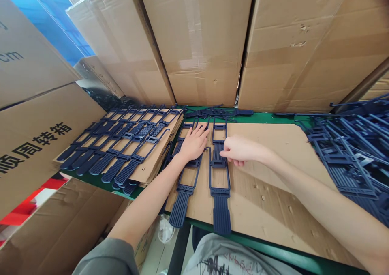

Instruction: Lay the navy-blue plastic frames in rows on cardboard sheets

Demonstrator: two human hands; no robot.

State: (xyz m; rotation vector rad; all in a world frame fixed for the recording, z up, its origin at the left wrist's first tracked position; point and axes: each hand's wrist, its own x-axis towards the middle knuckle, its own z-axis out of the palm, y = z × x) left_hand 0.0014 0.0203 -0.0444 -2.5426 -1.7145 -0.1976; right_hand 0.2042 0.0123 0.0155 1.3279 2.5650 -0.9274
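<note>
My left hand lies with its fingers spread over a dark blue plastic frame, which has open rectangular windows and a ribbed paddle-shaped end. Beside it, a second dark blue plastic frame of the same shape points its ribbed end toward me. My right hand is closed, thumb and curled index finger at the right edge of that frame's ribbed middle part; the fingertips are partly hidden. Both frames rest on a cardboard sheet, their ribbed ends reaching its near edge. More such pieces lie partly under my left forearm.
At left, a stack of cardboard sheets carries rows of similar frames. A tangled heap of dark blue parts lies at right. Loose pieces sit along the back of the green table. Large cardboard boxes wall the back.
</note>
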